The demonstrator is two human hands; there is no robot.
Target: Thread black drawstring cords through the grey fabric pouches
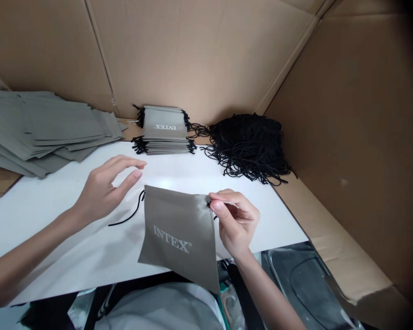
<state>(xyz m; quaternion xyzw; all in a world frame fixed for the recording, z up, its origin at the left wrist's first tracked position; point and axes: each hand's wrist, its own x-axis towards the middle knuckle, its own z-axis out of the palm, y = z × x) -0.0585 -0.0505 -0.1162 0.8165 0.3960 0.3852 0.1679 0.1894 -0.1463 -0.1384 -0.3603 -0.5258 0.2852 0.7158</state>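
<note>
A grey pouch (179,233) with white INTEX lettering hangs over the near edge of the white board. My right hand (239,220) pinches its upper right corner between thumb and forefinger, where a bit of black cord shows. From the pouch's upper left corner a black cord (135,213) trails out to the left. My left hand (105,188) is raised just left of that corner, thumb and forefinger apart, with nothing between them.
Grey fabric pieces (62,123) lie piled at the back left. Stacked INTEX pouches (165,123) with black cord ends stand at the back middle. Right of them is a heap of black cords (249,144). Cardboard walls (199,55) enclose the white board (89,256) behind and at right.
</note>
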